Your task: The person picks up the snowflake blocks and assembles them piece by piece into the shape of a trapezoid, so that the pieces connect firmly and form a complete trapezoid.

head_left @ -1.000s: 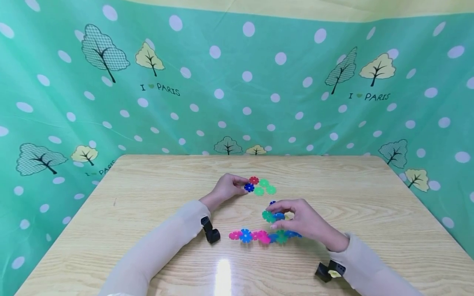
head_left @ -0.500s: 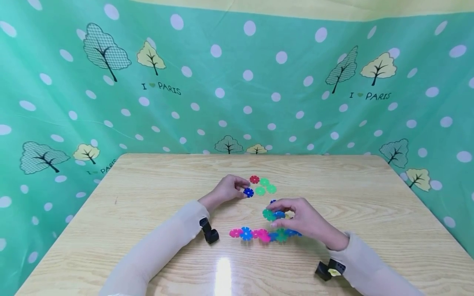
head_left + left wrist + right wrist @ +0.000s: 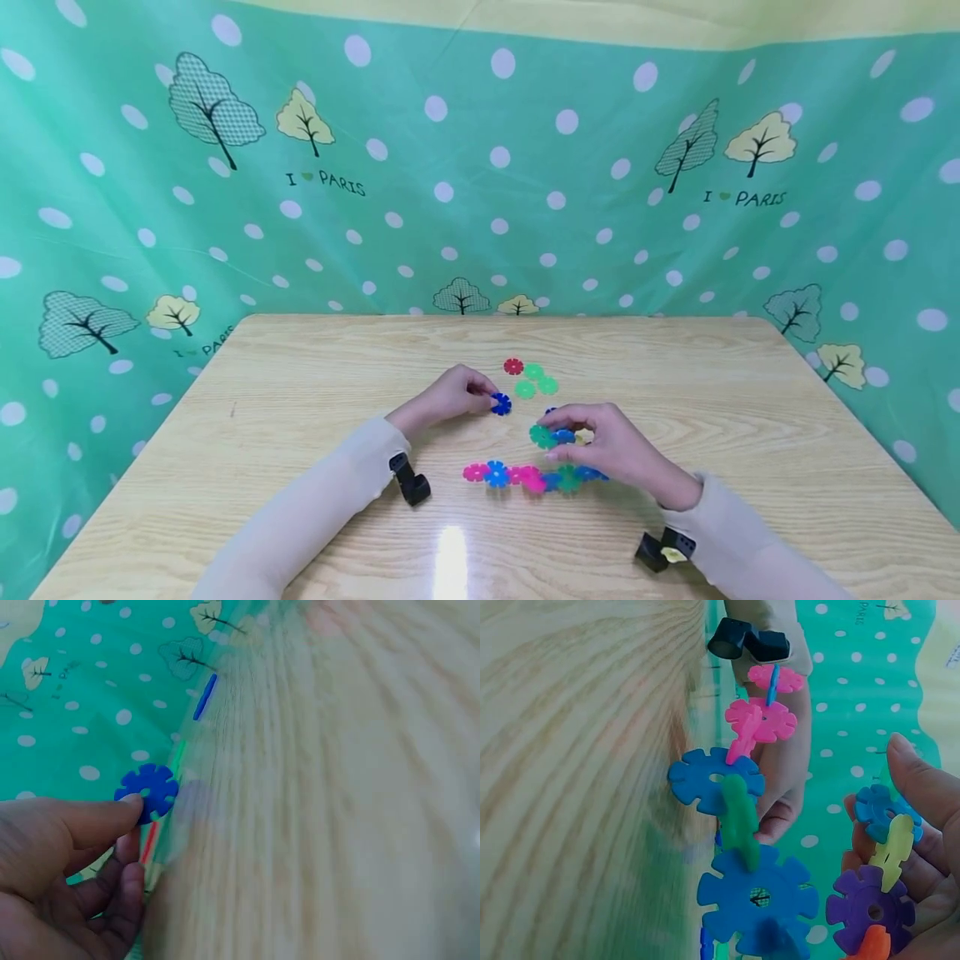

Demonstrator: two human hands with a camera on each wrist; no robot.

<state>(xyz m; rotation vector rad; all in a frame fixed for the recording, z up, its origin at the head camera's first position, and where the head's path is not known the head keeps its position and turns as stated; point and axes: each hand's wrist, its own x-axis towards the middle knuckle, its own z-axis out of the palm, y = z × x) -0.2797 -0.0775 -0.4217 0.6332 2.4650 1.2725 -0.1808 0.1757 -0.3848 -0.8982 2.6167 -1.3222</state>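
Observation:
My left hand (image 3: pixel 453 395) pinches a dark blue notched disc (image 3: pixel 501 404) between thumb and fingers; the left wrist view shows this disc (image 3: pixel 159 784) raised on edge. My right hand (image 3: pixel 611 442) holds a linked chain of notched discs, with a green disc (image 3: pixel 541 436) and a blue disc (image 3: pixel 564 436) at its fingertips. In the right wrist view, yellow (image 3: pixel 892 851), purple (image 3: pixel 851 900) and orange discs follow along the palm. Nearer the person runs a row of linked pink (image 3: pixel 475 472), blue (image 3: pixel 496 474) and green discs, its right end partly behind the right hand.
Beyond the hands, a red disc (image 3: pixel 513 367) and several light green discs (image 3: pixel 526 389) lie loose on the wooden table (image 3: pixel 337 358). Another dark blue disc (image 3: pixel 551 411) lies just behind the right fingers. A green dotted curtain (image 3: pixel 405 208) hangs behind the table.
My left hand has drawn the dark blue disc away from the red disc, toward the person. The right hand and its chain have stayed nearly still.

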